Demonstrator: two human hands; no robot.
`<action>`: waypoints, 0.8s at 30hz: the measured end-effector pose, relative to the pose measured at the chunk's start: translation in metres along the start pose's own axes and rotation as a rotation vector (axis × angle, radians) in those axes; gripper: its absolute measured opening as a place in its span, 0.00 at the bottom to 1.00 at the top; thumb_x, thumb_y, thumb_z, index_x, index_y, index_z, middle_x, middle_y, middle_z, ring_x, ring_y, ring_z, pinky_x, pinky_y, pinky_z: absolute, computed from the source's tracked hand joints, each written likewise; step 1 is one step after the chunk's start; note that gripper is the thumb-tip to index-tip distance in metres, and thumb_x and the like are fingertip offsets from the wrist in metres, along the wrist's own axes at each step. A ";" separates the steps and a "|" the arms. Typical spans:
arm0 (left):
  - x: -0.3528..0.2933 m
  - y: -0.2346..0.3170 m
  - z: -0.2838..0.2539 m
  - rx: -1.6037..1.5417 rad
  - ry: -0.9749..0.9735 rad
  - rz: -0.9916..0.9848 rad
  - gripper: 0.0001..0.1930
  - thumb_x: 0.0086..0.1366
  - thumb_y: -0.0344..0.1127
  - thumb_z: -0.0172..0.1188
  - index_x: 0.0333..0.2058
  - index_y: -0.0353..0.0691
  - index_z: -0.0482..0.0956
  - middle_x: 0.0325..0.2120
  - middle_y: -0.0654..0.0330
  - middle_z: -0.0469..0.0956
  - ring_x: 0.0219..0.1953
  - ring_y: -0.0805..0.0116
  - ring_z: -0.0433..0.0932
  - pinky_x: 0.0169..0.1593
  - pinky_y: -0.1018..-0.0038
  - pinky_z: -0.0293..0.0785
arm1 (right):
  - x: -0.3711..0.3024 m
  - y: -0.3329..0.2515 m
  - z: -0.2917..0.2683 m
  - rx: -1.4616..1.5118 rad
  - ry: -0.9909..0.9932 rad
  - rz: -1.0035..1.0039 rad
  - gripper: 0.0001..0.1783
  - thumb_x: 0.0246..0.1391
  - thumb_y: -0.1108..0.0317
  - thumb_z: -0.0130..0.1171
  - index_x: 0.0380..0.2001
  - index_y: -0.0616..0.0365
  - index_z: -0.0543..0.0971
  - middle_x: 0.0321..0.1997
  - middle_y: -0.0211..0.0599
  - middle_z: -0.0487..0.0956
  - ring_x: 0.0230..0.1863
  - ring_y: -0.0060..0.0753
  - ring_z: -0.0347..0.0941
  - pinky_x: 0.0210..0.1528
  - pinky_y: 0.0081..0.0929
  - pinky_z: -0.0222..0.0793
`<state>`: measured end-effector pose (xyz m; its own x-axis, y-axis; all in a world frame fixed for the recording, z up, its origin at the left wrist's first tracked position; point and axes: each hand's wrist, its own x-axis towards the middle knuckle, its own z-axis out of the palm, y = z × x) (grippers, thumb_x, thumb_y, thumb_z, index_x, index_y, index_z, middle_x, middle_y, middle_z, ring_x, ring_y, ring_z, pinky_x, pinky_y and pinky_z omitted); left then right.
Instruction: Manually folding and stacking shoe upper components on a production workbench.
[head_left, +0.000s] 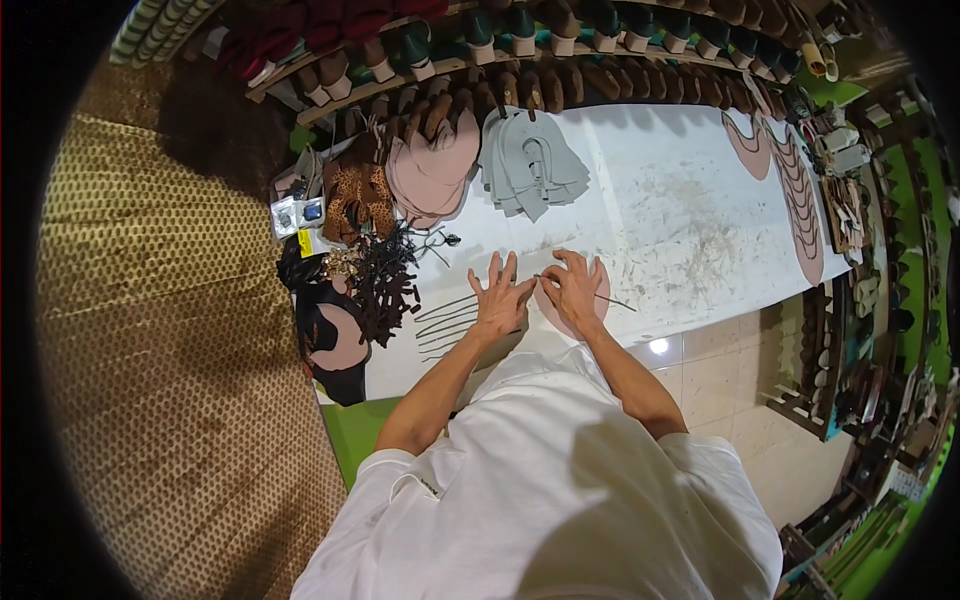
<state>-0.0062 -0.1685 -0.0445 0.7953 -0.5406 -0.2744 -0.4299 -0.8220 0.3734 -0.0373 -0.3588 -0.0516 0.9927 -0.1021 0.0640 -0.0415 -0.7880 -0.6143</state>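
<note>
Just beyond the person's shirt in the head view, a thin dark strip [616, 302] lies across a rounded pink piece [551, 312] on the white tabletop [650, 255]. Its long axis runs roughly left to right, with the free end slanting toward the body past the piece's right edge. The right hand [574, 292] is nearer, arched over the strip's middle; the left hand [500, 300] sits just beside the other end, so the strip lies to its right. The right grip looks closed, thumb and forefinger appearing to pinch the strip near that left end. The left hand's upper fingers are spread, while its forefinger and thumb come in close to the same point; whether they hold the strip, I cannot tell. Left of the left hand, loose dark strips [445, 326] lie side by side, similarly slanted.
</note>
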 end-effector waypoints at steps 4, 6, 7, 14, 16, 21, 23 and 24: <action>-0.001 0.000 0.001 -0.042 0.068 0.023 0.26 0.60 0.34 0.64 0.58 0.64 0.82 0.78 0.48 0.48 0.79 0.40 0.38 0.66 0.17 0.31 | 0.001 0.001 -0.002 0.006 -0.019 0.003 0.06 0.57 0.61 0.68 0.34 0.49 0.88 0.62 0.31 0.75 0.70 0.38 0.64 0.74 0.71 0.37; -0.001 -0.002 0.001 -0.045 0.066 0.027 0.26 0.60 0.34 0.64 0.58 0.64 0.82 0.78 0.49 0.48 0.80 0.40 0.38 0.66 0.17 0.30 | 0.001 0.001 -0.002 -0.010 -0.034 0.004 0.06 0.56 0.61 0.68 0.34 0.49 0.88 0.62 0.31 0.75 0.70 0.38 0.64 0.73 0.72 0.36; -0.001 -0.002 0.001 -0.047 0.066 0.029 0.27 0.59 0.34 0.65 0.58 0.64 0.82 0.78 0.49 0.48 0.80 0.40 0.38 0.66 0.17 0.30 | 0.001 0.001 -0.002 -0.011 -0.034 0.004 0.06 0.56 0.61 0.68 0.34 0.49 0.88 0.62 0.31 0.75 0.70 0.38 0.64 0.73 0.72 0.36; -0.001 -0.002 0.001 -0.044 0.056 0.028 0.29 0.57 0.33 0.64 0.58 0.64 0.82 0.78 0.48 0.47 0.80 0.40 0.37 0.66 0.17 0.29 | 0.000 0.000 -0.001 -0.013 -0.010 0.007 0.06 0.55 0.61 0.69 0.33 0.47 0.88 0.62 0.30 0.75 0.69 0.38 0.65 0.72 0.74 0.37; -0.001 -0.002 0.001 -0.057 0.050 0.025 0.29 0.57 0.32 0.64 0.58 0.64 0.82 0.78 0.48 0.47 0.80 0.39 0.37 0.66 0.17 0.29 | 0.001 0.001 0.000 -0.018 0.004 0.003 0.05 0.54 0.61 0.70 0.33 0.46 0.88 0.62 0.29 0.76 0.68 0.38 0.65 0.71 0.76 0.38; -0.001 -0.003 -0.001 -0.053 0.046 0.034 0.30 0.57 0.32 0.64 0.59 0.63 0.81 0.78 0.48 0.47 0.79 0.38 0.37 0.66 0.17 0.29 | 0.003 0.000 -0.001 -0.039 -0.039 0.020 0.06 0.56 0.60 0.69 0.34 0.47 0.89 0.61 0.30 0.75 0.69 0.37 0.64 0.72 0.76 0.37; -0.001 -0.003 -0.001 -0.047 0.030 0.029 0.30 0.57 0.32 0.64 0.60 0.63 0.81 0.78 0.48 0.47 0.79 0.38 0.37 0.66 0.17 0.30 | 0.004 0.000 -0.001 -0.044 -0.043 0.020 0.06 0.56 0.60 0.69 0.34 0.47 0.89 0.60 0.30 0.75 0.69 0.37 0.64 0.72 0.76 0.36; -0.001 -0.002 -0.002 -0.041 0.058 0.035 0.31 0.57 0.32 0.64 0.61 0.64 0.80 0.78 0.49 0.47 0.79 0.38 0.38 0.66 0.17 0.30 | 0.004 0.001 -0.001 -0.049 -0.048 0.020 0.06 0.56 0.60 0.69 0.34 0.47 0.89 0.60 0.30 0.75 0.69 0.37 0.64 0.72 0.76 0.36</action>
<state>-0.0052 -0.1660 -0.0434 0.8041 -0.5565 -0.2091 -0.4410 -0.7943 0.4180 -0.0331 -0.3601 -0.0511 0.9958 -0.0903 0.0137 -0.0660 -0.8149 -0.5758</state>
